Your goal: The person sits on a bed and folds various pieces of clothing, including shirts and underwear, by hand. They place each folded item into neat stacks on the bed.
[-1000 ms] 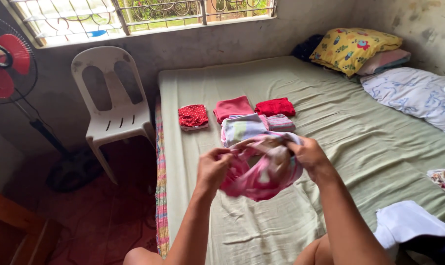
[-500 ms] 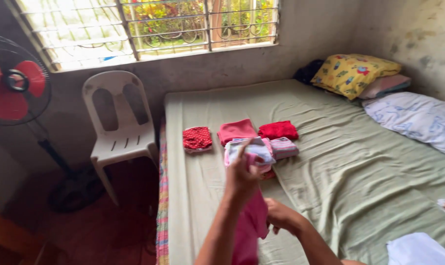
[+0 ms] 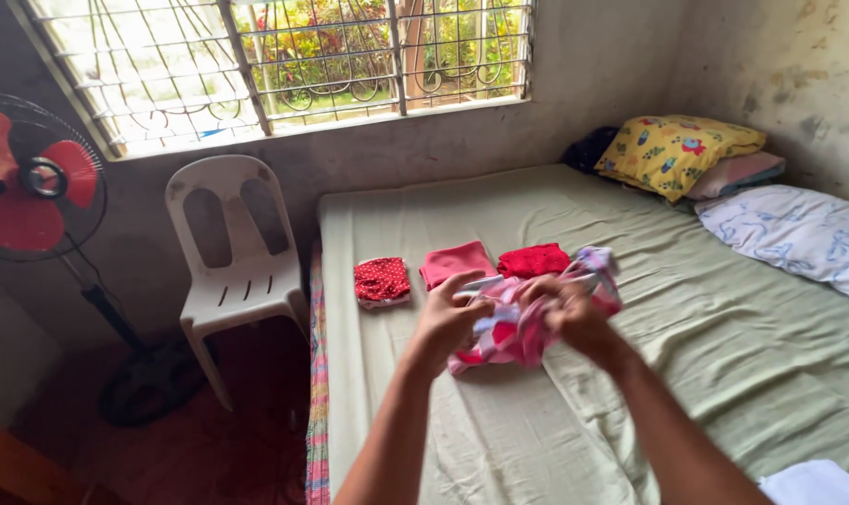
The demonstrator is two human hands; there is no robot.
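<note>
Both hands hold up a crumpled pink and white patterned garment [image 3: 518,329] above the green bed sheet [image 3: 724,318]. My left hand [image 3: 448,323] grips its left side and my right hand [image 3: 574,316] grips its right side. Behind the garment lie folded clothes in a row: a red dotted piece [image 3: 382,280], a pink piece [image 3: 454,261] and a red piece [image 3: 533,259]. The garment and my hands hide whatever lies just in front of that row.
A white plastic chair [image 3: 232,271] stands left of the bed, with a red standing fan [image 3: 31,182] further left. Pillows, one yellow patterned [image 3: 677,150] and one white with blue print [image 3: 798,234], lie at the back right. White cloth [image 3: 812,484] sits at the bottom right.
The view has tilted up. My left hand came down from holding the garment hanging high, and both hands now bunch it together in front of the folded row.
</note>
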